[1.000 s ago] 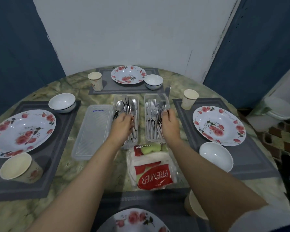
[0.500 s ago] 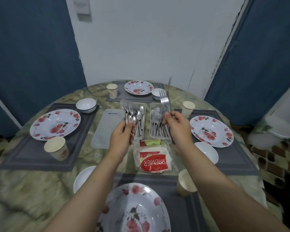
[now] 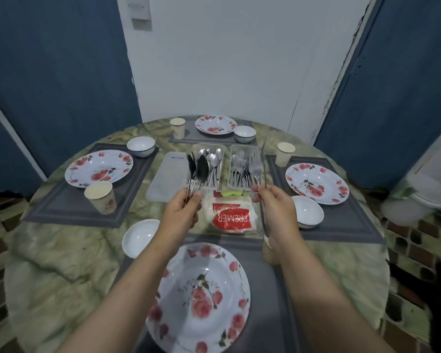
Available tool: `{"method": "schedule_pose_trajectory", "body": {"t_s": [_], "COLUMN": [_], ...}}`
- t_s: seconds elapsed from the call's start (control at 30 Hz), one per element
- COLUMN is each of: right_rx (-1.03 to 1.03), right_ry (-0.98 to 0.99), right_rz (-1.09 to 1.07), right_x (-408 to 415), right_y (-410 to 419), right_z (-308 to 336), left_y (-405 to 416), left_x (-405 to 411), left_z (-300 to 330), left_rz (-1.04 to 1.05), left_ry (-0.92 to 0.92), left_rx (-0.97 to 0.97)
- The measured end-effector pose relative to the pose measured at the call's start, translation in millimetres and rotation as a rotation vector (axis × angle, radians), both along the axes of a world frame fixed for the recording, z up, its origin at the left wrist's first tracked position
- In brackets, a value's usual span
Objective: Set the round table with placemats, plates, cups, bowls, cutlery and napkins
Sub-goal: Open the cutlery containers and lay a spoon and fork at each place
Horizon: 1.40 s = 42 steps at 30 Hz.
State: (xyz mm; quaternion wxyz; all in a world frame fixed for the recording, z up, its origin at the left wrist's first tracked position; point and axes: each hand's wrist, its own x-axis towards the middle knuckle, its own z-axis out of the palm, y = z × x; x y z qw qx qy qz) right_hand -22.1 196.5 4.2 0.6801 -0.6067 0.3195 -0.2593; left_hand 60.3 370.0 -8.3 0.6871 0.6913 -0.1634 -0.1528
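The round desk (image 3: 61, 250), marbled green, is laid with four grey placemats, and on each a floral plate has been set: the nearest plate (image 3: 199, 296) lies directly below the arms, the others to the left (image 3: 99, 167), right (image 3: 317, 182) and far side (image 3: 215, 124). A bowl and a paper cup are seen beside each place (the near cup is mostly hidden behind the right forearm). At the centre two clear trays are stood side by side, the spoon tray (image 3: 209, 169) on the left and the fork tray (image 3: 242, 169) on the right, with an upturned lid (image 3: 167, 179) beside them and a napkin packet (image 3: 229, 215) just in front.

Several spoons (image 3: 197, 169) are held upright above the desk by the left hand (image 3: 181, 212), whose fingers are curled round the handles. A fork (image 3: 256, 169), with what appears to be a knife alongside, is pinched near the handle by the fingers of the right hand (image 3: 275, 210).

The cutlery is judged to be stiff, light and smooth steel, so slipping within a bunched grip is likely; a hold low on the handles, with the pieces fanned apart, would probably allow one to be laid at a time. The plates would chip if struck.
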Motion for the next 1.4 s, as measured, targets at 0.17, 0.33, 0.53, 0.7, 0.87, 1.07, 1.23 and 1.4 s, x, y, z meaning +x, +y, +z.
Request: {"method": "schedule_pose_trajectory", "body": {"t_s": [0.17, 0.33, 0.53, 0.7, 0.87, 1.07, 1.23, 1.4], "right_rx": [0.031, 0.044, 0.099, 0.109, 0.062, 0.02, 0.007, -0.005], "right_ry": [-0.061, 0.027, 0.136, 0.268, 0.381, 0.432, 0.477, 0.497], "right_rz": [0.021, 0.056, -0.059, -0.166, -0.16, -0.121, -0.056, -0.034], "right_x": [-56, -107, -149, -177, -186, -193, -193, -187], "right_y": [9, 17, 32, 31, 25, 13, 4, 0], "right_z": [6, -8, -72, -114, -135, -134, -140, -148], "left_y": [10, 14, -7, -32, -54, -62, -71, -73], "left_x": [-57, -108, -162, -190, -209, -215, -213, -214], "left_z": [-5, -9, -36, -71, -99, -125, -135, -145], "left_rz": [0.009, -0.019, 0.033, -0.055, -0.102, -0.063, -0.059, -0.076], "left_ry": [0.013, 0.036, 0.132, 0.083, 0.007, -0.024, -0.089, -0.207], "left_rx": [0.007, 0.035, 0.159, 0.329, 0.526, 0.668, 0.72, 0.772]}}
